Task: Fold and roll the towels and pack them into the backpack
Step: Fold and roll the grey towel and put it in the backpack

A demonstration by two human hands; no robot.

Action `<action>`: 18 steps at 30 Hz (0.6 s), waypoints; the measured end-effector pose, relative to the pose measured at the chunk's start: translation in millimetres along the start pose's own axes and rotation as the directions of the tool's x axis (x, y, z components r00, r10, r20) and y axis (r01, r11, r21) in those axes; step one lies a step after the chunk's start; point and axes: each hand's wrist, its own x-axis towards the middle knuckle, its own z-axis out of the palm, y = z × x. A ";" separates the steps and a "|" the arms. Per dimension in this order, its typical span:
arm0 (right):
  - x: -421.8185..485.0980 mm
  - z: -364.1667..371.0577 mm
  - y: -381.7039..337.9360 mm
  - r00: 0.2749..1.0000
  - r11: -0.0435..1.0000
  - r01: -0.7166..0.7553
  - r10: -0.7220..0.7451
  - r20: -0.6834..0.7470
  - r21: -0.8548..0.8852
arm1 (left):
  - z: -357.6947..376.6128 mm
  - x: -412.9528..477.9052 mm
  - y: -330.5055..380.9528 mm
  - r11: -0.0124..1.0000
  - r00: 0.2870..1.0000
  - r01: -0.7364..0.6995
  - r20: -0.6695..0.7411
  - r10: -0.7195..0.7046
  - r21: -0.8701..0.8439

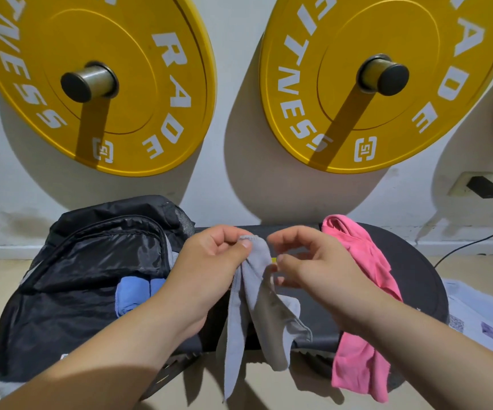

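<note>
The backpack (pixel 91 261) lies open at left, a blue roll (pixel 133 294) inside. The left hand (pixel 209 261) pinches the grey towel (pixel 254 306) by its top edge; it hangs bunched over the bench (pixel 411 261). The right hand (pixel 316 261) curls beside it, grip unclear. Best find both corners and spread it flat first. The pink towel (pixel 363 261) waits right. Arms hide the bench's front.

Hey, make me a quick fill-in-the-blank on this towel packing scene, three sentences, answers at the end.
1. The left hand pinches a towel coloured ___.
2. The rolled towel inside the backpack is ___.
3. The pink towel lies at the picture's ___ side.
Answers: grey; blue; right.
</note>
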 end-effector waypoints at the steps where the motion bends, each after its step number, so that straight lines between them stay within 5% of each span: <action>1: 1.7 -2.5 2.1 0.998 0.993 0.064 -0.067 -0.020 -0.103 | -3.3 1.4 3.0 1.000 0.999 -0.010 0.035 0.010 -0.009; 5: 3.1 -12.1 3.6 0.962 0.954 0.218 -0.174 0.208 -0.206 | -14.9 -0.8 23.2 0.987 0.968 -0.017 0.246 0.056 -0.158; 11: -5.2 -4.2 0.4 0.874 0.851 0.370 -0.183 0.451 -0.372 | -24.0 -1.5 33.5 0.984 0.963 -0.124 0.222 0.151 -0.132; 18: 6.8 -15.3 36.9 0.888 0.823 0.140 0.141 0.437 -0.550 | -26.0 5.7 24.1 0.974 0.976 -0.208 0.047 0.212 -0.085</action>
